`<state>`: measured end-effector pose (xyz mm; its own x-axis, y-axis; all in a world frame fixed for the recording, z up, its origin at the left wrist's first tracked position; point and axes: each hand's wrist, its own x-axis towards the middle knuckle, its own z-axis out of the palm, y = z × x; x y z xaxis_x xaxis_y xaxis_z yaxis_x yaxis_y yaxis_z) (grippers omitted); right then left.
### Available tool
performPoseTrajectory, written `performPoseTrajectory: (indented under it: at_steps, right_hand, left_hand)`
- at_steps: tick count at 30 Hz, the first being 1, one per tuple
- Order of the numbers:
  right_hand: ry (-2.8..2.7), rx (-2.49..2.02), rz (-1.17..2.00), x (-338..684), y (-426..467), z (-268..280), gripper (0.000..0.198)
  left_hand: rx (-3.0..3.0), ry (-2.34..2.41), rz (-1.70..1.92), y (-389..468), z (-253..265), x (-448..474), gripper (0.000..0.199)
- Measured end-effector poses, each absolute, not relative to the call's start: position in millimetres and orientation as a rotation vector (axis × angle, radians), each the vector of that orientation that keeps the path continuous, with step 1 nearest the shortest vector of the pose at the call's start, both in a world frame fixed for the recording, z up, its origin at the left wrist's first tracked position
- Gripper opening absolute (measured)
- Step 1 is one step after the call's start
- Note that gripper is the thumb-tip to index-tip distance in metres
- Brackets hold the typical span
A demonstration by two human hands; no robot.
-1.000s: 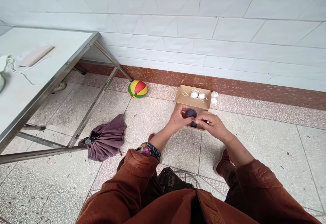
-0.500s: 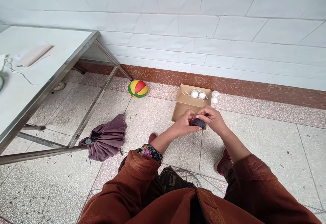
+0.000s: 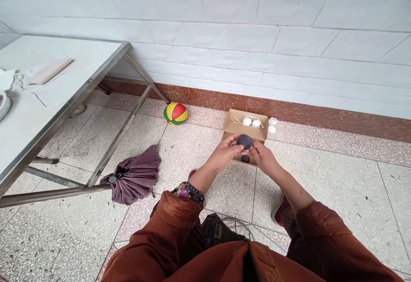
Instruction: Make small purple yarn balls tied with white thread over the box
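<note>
Between my hands is a dark grey ball of yarn [image 3: 245, 141], raised above a brown cardboard box [image 3: 231, 125]. My left hand [image 3: 227, 151] grips the ball from the left, with the thumb across its lower side. From the right, my right hand [image 3: 261, 155] has its thumb and fingertips pinched at the ball's edge; whether they hold a strand is too small to see. A second dark ball [image 3: 245, 158] lies in the near part of the box, below my hands. White yarn balls [image 3: 251, 121] with loose ends rest in the box's far part.
More white balls [image 3: 272, 125] sit on the floor right of the box. Left of it, a colourful ball [image 3: 175, 114] touches the wall base. A folded purple umbrella [image 3: 136, 175] leans by the metal-framed table [image 3: 105, 53], which carries a beige packet [image 3: 51, 70] and cord.
The dark yarn ball has been lifted and turned in my hands, moving slightly up and left. My right hand has dropped lower beside it. The second dark ball in the box now shows.
</note>
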<state>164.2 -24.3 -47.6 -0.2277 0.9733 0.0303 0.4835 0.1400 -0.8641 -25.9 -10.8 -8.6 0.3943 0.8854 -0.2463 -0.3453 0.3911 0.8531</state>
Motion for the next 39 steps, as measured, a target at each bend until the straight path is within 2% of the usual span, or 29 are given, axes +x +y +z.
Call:
performPoseTrajectory:
  at_steps: [3,7,12,17,21,27,31,39]
  right_hand:
    - [-1.942,-1.300,0.945,165.0,-27.0,-45.2,0.024]
    - [-1.968,-1.118,1.028,169.4,-30.4,-28.1,0.023]
    - [-1.779,-1.091,1.040,180.9,-28.0,-7.8,0.020]
    - [-1.698,-1.146,0.892,187.3,-21.5,-13.0,0.017]
    - [-1.633,-1.265,0.822,184.3,-19.1,-24.1,0.022]
    - [-1.580,-1.367,1.009,178.5,-20.1,-37.7,0.025]
    - [-1.646,-1.368,1.057,175.0,-23.9,-48.7,0.021]
    - [-1.773,-1.281,1.028,170.0,-28.6,-38.7,0.023]
  left_hand:
    - [1.021,1.042,0.954,-5.0,-16.5,-27.3,0.047]
    - [1.312,1.266,0.961,-1.3,-25.7,-26.1,0.042]
    - [1.479,1.241,0.863,-7.1,-25.4,-18.4,0.037]
    - [1.441,1.072,0.700,-18.0,-15.0,-9.5,0.036]
    - [1.241,0.895,0.638,-21.6,-9.7,-6.8,0.040]
    - [1.042,0.809,0.787,-19.8,-6.1,-8.5,0.063]
    - [0.942,0.828,0.872,-18.2,-6.2,-11.4,0.050]
    - [0.979,0.985,0.931,-12.7,-13.9,-16.3,0.048]
